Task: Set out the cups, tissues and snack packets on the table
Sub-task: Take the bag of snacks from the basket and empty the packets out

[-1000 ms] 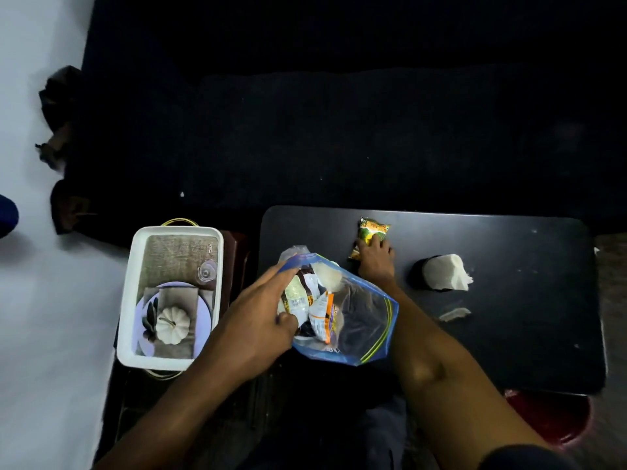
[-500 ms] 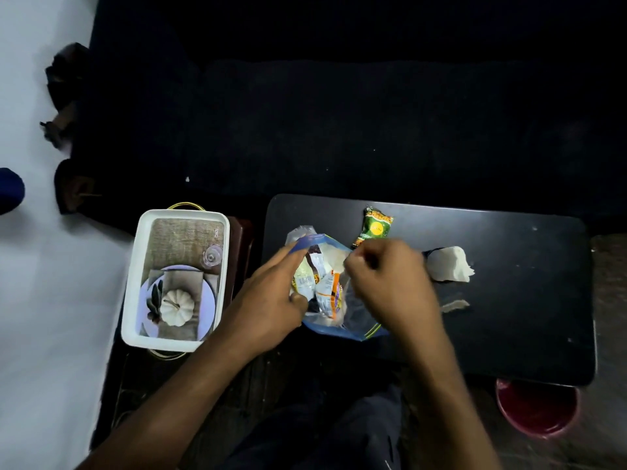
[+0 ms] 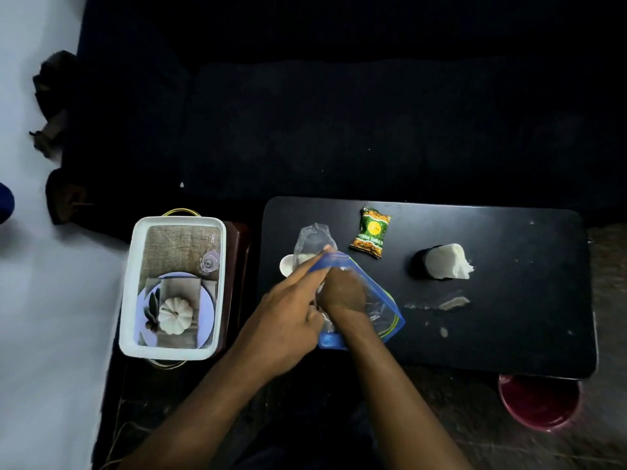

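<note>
A clear zip bag with a blue rim lies at the near left of the black table. My left hand pinches the bag's rim and holds its mouth wide. My right hand is inside the bag; its fingers are hidden, so I cannot tell what they hold. A green snack packet lies flat on the table beyond the bag. To its right a dark cup holding white tissues lies on its side. A white cup peeks out behind the bag, beside clear plastic wrap.
A white tray with a plate, a white pumpkin and a small glass stands on a stool left of the table. A red bowl sits on the floor under the table's near right corner. A dark sofa fills the background. Crumpled scraps lie on the table.
My right hand let go of the green packet on the table, drew back and went into the bag. My left hand kept hold of the bag's rim.
</note>
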